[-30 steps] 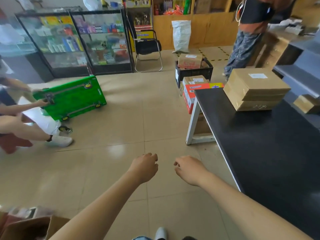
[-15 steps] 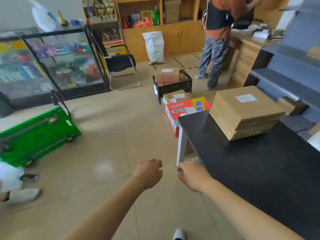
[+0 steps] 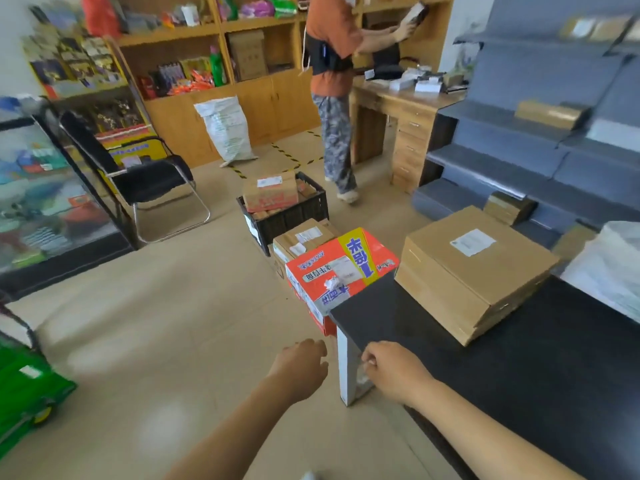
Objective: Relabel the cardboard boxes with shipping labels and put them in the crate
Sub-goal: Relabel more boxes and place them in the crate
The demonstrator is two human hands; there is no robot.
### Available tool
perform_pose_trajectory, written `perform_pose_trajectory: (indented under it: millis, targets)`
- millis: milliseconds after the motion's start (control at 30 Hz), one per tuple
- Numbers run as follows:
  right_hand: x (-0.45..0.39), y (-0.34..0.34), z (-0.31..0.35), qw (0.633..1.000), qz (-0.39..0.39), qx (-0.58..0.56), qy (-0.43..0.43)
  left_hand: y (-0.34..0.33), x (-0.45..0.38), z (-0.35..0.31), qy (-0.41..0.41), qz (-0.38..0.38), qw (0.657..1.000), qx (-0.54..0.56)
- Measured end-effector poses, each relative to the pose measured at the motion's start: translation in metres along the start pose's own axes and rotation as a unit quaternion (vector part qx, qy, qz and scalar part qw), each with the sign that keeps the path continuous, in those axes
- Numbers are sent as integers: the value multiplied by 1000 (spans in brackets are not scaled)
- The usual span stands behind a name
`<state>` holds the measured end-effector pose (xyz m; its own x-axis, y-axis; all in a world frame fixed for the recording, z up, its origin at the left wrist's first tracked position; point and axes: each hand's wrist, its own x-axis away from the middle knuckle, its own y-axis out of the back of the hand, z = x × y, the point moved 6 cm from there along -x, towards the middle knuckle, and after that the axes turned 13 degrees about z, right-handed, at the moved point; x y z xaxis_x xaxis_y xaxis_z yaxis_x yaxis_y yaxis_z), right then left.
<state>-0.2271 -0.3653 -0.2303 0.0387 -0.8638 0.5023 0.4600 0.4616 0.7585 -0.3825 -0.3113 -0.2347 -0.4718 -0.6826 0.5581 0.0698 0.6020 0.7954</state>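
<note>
Along the right side runs a long black-topped table (image 3: 502, 368) on a white leg, its near corner just ahead of the person's hands. On that table, near its far end, sits a large flat brown cardboard box (image 3: 474, 271) with a white shipping label stuck on its top face. Just beyond the table's far edge, on the tan tiled floor (image 3: 173, 306), stands a red-and-white printed carton (image 3: 332, 271) with a yellow band and blue characters; a scrap of torn white paper clings to its top. Touching it on the far side is a smaller plain brown cardboard box (image 3: 304, 237) carrying white labels. Farther on sits a black slatted plastic crate (image 3: 291, 216), and a brown labelled box with red print (image 3: 270, 192) rests on top of the parcels packed inside it.

To the left are a black cantilever chair with a chrome frame (image 3: 145, 181) and, at the lower left edge, a green platform cart (image 3: 27, 389). At the back, a second person in an orange top (image 3: 332, 81) stands at a wooden desk.

Both of the wearer's arms reach forward over the floor. The left hand (image 3: 301, 365) and the right hand (image 3: 394, 372) hang near each other but apart, fingers loosely curled, holding nothing.
</note>
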Motion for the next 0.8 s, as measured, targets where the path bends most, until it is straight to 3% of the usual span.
perform_pose_trajectory:
  millis: [167, 267, 500, 800]
  targets:
    - [-37, 53, -8, 996, -61, -7, -59, 82, -74, -9, -86, -22, 996, -30]
    - [-44, 73, -20, 989, -105, -31, -97, 116, -111, -33, -130, -18, 986, -105]
    - [-39, 103, -97, 960, -160, -105, -202, 132, -184, -138, -261, 9, 954, -151]
    - [-11, 164, -196, 878, -317, -186, -307, 164, -248, -239, -324, -21, 934, -151]
